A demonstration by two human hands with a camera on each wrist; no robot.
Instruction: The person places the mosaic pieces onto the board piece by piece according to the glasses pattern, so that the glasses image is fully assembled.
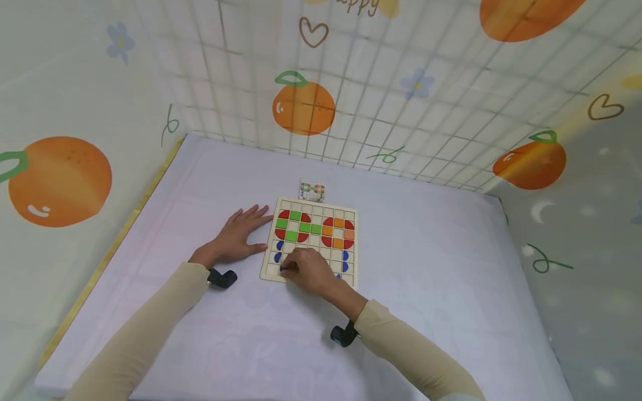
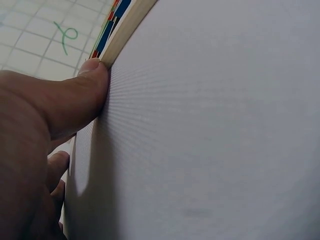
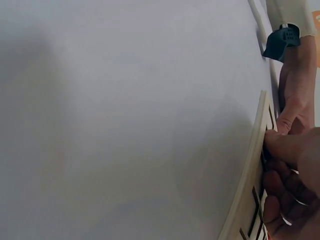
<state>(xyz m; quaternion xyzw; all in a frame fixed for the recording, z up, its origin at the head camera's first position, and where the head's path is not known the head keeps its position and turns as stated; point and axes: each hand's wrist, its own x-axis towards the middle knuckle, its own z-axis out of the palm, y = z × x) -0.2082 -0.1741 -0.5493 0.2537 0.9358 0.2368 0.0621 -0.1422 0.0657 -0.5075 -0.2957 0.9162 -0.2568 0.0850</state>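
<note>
A square wooden grid board (image 1: 272, 270) lies on the table, with red quarter-round and green and orange square pieces forming two rings joined by a green square (image 1: 316, 229). Blue half-round pieces (image 1: 278, 257) sit in cells down the lower left, and more blue pieces (image 1: 345, 256) line the lower right. My left hand (image 1: 239, 234) lies flat with fingers spread, its thumb (image 2: 95, 75) against the board's left edge. Over the lower-left cells, my right hand (image 1: 311, 270) has curled fingers and pinches a small dark blue piece (image 1: 282, 269), mostly hidden by the fingertips.
Just behind the board is a small pattern card (image 1: 312, 191) showing a similar coloured design. A white cloth (image 1: 426, 267) covers the table. Behind it hangs a printed curtain with oranges (image 1: 304, 108), and a dark wrist camera (image 1: 343, 335) sits on my right wrist.
</note>
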